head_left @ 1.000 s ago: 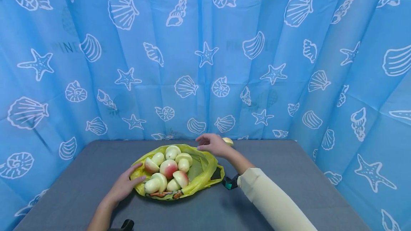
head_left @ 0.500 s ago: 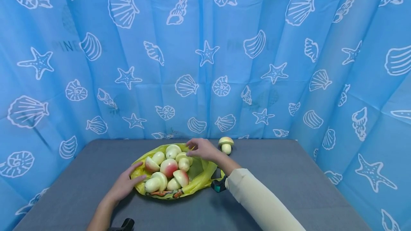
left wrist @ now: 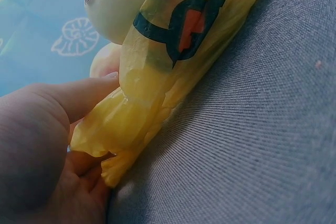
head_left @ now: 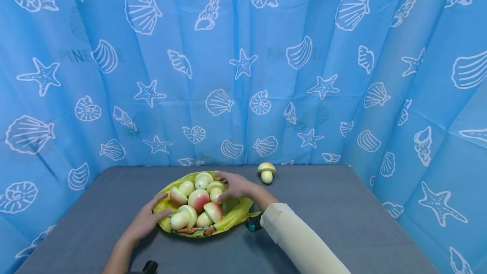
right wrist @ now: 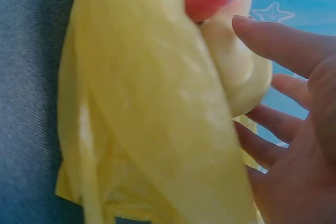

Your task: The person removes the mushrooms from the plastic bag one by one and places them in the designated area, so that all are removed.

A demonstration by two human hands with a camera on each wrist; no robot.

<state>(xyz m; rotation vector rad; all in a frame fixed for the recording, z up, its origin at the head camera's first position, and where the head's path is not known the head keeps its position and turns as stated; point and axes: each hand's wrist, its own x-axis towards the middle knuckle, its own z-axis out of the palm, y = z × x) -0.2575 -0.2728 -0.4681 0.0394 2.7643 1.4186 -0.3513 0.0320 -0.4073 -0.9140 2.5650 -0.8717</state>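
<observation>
A yellow plastic bag (head_left: 228, 220) lies on the table with its mouth spread wide, filled with several cream mushrooms with pink-blushed caps. My left hand (head_left: 146, 219) rests at the bag's left rim, thumb and fingers spread over the plastic; in the left wrist view the bag's loose edge (left wrist: 102, 127) hangs in front of the fingers. My right hand (head_left: 236, 187) reaches over the bag's right side, thumb and fingers apart around a mushroom (head_left: 216, 191). In the right wrist view, the thumb and fingertips are right at that mushroom (right wrist: 236, 72), whose lower side the bag hides.
One more mushroom (head_left: 267, 173) stands near the table's back edge, right of the bag. The grey cloth-covered table (head_left: 327, 215) meets a blue shell-print curtain (head_left: 243, 75) at the back. A dark strap device (head_left: 253, 223) is on my right wrist.
My right hand has moved left and down from the bag's right rim to a mushroom inside. The back mushroom, partly hidden before, now shows fully. My left hand has stayed put.
</observation>
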